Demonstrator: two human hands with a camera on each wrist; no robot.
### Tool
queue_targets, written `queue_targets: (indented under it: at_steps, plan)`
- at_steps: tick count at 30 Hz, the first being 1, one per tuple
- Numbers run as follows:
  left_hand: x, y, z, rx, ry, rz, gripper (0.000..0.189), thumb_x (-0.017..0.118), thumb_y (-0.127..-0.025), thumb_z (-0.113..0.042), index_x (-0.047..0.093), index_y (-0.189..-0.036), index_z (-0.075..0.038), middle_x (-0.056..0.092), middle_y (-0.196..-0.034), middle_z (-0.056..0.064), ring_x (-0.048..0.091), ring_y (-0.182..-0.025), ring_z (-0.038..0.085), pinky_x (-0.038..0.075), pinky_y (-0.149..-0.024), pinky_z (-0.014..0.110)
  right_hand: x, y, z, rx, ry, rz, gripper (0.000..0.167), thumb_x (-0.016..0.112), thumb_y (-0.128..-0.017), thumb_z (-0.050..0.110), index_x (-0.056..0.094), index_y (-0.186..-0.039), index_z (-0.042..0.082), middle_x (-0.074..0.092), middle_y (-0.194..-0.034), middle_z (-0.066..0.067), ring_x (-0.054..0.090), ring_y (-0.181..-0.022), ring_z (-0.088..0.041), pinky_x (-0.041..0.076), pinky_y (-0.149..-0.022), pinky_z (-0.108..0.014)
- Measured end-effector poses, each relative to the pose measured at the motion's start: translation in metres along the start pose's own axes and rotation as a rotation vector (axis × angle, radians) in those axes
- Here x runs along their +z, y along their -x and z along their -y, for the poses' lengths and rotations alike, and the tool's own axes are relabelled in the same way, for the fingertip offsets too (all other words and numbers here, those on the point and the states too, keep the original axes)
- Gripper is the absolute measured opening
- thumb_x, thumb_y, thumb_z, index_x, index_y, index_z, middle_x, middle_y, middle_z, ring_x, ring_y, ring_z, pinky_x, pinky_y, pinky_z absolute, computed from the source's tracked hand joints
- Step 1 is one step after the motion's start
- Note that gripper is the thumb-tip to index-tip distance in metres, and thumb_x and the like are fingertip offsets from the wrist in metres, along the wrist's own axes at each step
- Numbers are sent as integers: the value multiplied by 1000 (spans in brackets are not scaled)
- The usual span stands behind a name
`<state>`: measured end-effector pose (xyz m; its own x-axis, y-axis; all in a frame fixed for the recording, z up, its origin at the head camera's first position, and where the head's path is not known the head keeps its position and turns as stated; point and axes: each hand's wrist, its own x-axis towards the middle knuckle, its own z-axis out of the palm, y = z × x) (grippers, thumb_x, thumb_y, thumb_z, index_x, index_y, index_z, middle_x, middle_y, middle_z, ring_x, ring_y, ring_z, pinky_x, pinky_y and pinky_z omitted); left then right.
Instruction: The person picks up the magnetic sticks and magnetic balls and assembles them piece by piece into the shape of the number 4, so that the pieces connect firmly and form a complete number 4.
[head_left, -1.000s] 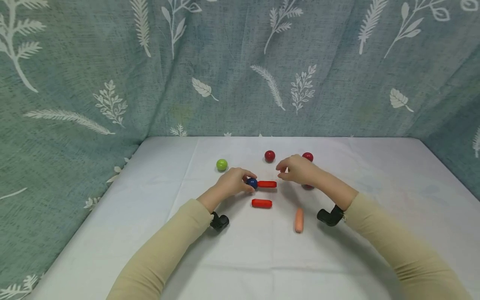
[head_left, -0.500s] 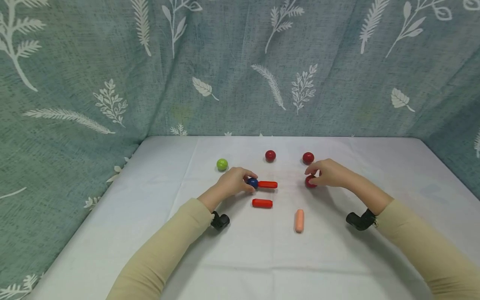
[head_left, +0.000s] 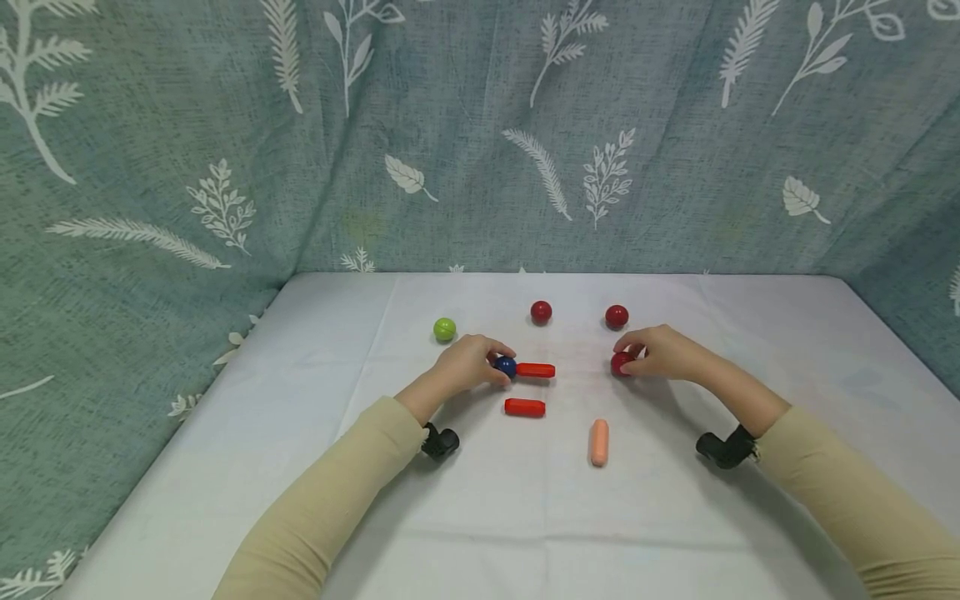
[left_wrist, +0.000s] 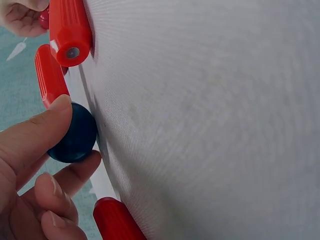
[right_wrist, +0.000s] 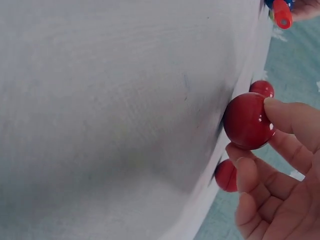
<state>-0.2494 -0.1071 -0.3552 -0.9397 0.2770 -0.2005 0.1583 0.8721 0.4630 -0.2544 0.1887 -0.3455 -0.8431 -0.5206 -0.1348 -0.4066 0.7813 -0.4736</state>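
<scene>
In the head view my left hand [head_left: 467,364] pinches a dark blue ball [head_left: 506,367] between thumb and fingers. A red ribbed rod [head_left: 536,370] extends rightward from this ball, its end against it. My right hand [head_left: 660,353] holds a glossy red ball [head_left: 620,363] between thumb and fingertips, low over the cloth. The right wrist view shows this red ball [right_wrist: 250,121] close to the white surface. In front of the left hand lies a second red rod [head_left: 524,407]; the left wrist view shows a round metal disc on this rod's end [left_wrist: 72,53].
Behind the hands sit a green ball [head_left: 444,329] and two red balls, one central [head_left: 541,312] and one right [head_left: 617,317]. An orange rod [head_left: 599,442] lies nearer the front. Low in the left wrist view is another red rod [left_wrist: 117,220]. A leaf-patterned curtain [head_left: 465,133] hangs behind.
My right hand has moved right, away from the red rod's free end, and has taken hold of the nearest red ball. The left hand stays on the blue ball.
</scene>
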Motion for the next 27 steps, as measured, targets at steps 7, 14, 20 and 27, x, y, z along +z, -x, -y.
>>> queue_targets:
  at_steps: [7, 14, 20, 27]
  plan:
    - [0, -1, 0, -15, 1, 5, 44, 77, -73, -23, 65, -116, -23, 60, -101, 4, 51, -78, 17, 42, -55, 23, 7, -8, 9, -34, 1, -12, 28, 67, -82, 13, 64, -107, 2, 65, -92, -8, 56, -80, -18, 49, -66, -26]
    - [0, -1, 1, 6, -9, -1, 44, 77, -73, -22, 65, -115, -22, 60, -99, 4, 51, -79, 17, 42, -57, 23, 17, -18, 23, -34, -21, 1, 30, 69, -81, 13, 64, -109, 4, 65, -92, -6, 56, -77, -14, 49, -64, -25]
    - [0, -1, 0, -4, 3, 5, 44, 77, -73, -22, 65, -115, -21, 60, -100, 4, 51, -81, 17, 42, -58, 23, 24, -24, 33, -51, -34, -2, 30, 69, -80, 13, 64, -108, 5, 65, -90, -4, 54, -74, -13, 47, -62, -23]
    - [-1, 0, -1, -3, -7, 3, 44, 77, -73, -21, 65, -115, -21, 61, -101, 4, 51, -82, 17, 41, -60, 23, 29, -29, 42, -63, -36, 4, 29, 68, -81, 14, 65, -108, 6, 66, -91, -4, 53, -74, -13, 44, -60, -22]
